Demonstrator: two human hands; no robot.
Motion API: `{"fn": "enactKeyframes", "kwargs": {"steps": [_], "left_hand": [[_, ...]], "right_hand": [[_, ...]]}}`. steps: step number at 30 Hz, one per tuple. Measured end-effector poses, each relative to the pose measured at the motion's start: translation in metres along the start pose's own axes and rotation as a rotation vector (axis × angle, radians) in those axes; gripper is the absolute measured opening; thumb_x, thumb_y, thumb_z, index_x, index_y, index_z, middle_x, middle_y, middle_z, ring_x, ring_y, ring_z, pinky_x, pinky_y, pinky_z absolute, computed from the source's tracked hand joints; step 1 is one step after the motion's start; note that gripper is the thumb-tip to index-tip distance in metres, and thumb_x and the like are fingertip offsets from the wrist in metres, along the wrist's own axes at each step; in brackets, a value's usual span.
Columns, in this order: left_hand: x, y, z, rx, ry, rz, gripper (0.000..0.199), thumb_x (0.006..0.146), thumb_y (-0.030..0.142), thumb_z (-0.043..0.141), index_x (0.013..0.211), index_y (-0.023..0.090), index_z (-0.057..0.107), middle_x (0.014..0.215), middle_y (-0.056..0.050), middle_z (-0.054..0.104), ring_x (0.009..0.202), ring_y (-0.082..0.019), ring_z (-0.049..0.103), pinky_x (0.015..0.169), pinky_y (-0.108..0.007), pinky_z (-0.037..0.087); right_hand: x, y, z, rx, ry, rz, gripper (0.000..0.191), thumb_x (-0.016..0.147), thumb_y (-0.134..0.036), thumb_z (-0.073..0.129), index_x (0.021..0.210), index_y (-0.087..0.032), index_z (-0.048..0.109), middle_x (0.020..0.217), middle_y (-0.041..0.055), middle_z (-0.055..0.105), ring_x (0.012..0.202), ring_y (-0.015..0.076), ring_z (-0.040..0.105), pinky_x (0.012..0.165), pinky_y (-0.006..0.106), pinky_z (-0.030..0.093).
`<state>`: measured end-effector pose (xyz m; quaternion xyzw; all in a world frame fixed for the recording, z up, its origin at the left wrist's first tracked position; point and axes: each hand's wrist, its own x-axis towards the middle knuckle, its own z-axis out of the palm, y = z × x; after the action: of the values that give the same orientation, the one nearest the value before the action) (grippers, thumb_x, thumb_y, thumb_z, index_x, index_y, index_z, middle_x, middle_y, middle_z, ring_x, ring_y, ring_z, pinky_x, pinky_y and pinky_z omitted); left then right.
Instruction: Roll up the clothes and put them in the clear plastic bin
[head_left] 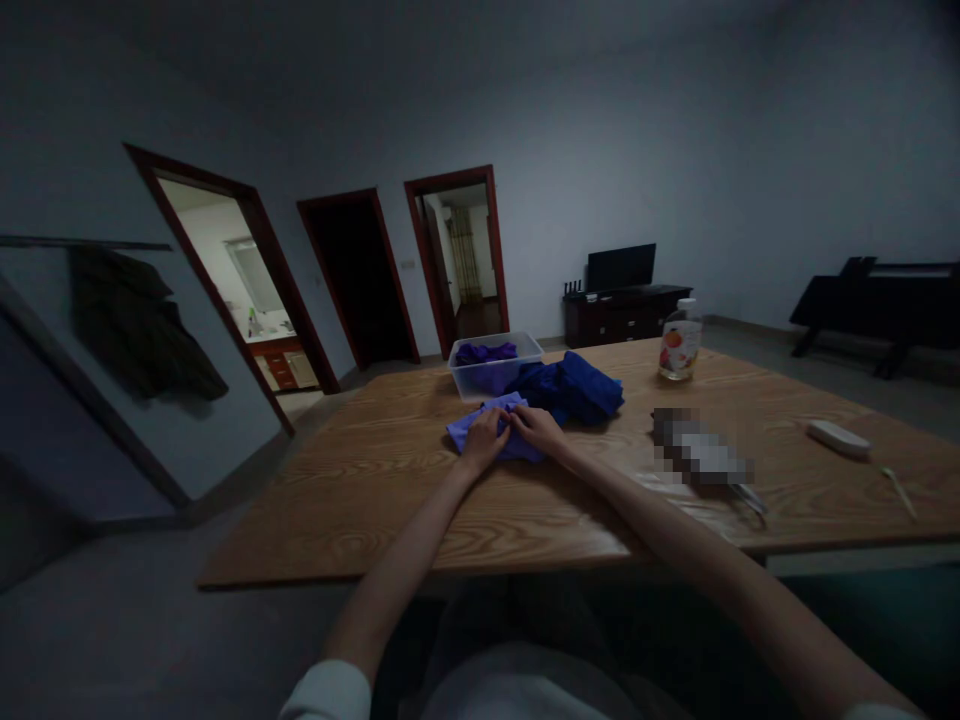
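Light purple cloth [487, 432] lies flat on the wooden table [360, 500], near the middle of its far half, straight ahead of the seated person. Both hands are on it. Left hand [484, 440] rests on top of the cloth, fingers bent and pinching its upper edge. Right hand [538, 430] sits just beside it, fingertips touching the left hand's and pinched on the same edge. Both hands closed on the fabric, arms stretched out long across the table.

Just behind the cloth, touching it, a heap of dark blue cloths [571, 388], crumpled. Left of that heap and against it, a clear plastic tub [491, 368] with more purple fabric inside.

Further right on the table: a bottle [680, 343] with a fruit label and white cap, upright, well apart from the hands. A blurred-out object [701, 455] lies near the right forearm. A white remote-like item [838, 438] and a thin stick [898, 490] lie toward the right edge.

Room is dim. Three doorways on the far wall, TV [621, 267] on a low cabinet, dark garment [139, 320] hanging at left.
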<state>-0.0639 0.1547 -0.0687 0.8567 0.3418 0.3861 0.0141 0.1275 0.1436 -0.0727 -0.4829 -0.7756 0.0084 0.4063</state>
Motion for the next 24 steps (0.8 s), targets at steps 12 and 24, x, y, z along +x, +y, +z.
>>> {"fn": "enactKeyframes", "kwargs": {"steps": [12, 24], "left_hand": [[0.0002, -0.0004, -0.0010, -0.022, -0.013, 0.003, 0.011, 0.099, 0.026, 0.059, 0.109, 0.021, 0.060, 0.106, -0.006, 0.067, 0.103, -0.023, 0.065, 0.097, -0.037, 0.049], [0.0008, -0.0001, 0.0002, -0.077, 0.018, -0.019, 0.011, 0.100, 0.028, 0.058, 0.108, 0.020, 0.060, 0.105, -0.006, 0.068, 0.103, -0.024, 0.065, 0.097, -0.038, 0.049]], "right_hand": [[0.0000, -0.0028, -0.0018, -0.013, -0.023, -0.011, 0.027, 0.104, -0.035, 0.048, 0.092, -0.022, 0.068, 0.086, 0.0054, 0.072, 0.074, 0.0190, 0.066, 0.066, 0.025, 0.038], [-0.0002, -0.0051, -0.0042, -0.010, -0.022, -0.009, 0.029, 0.105, -0.037, 0.046, 0.094, -0.022, 0.068, 0.088, 0.0065, 0.073, 0.077, 0.0202, 0.067, 0.067, 0.025, 0.040]]}}
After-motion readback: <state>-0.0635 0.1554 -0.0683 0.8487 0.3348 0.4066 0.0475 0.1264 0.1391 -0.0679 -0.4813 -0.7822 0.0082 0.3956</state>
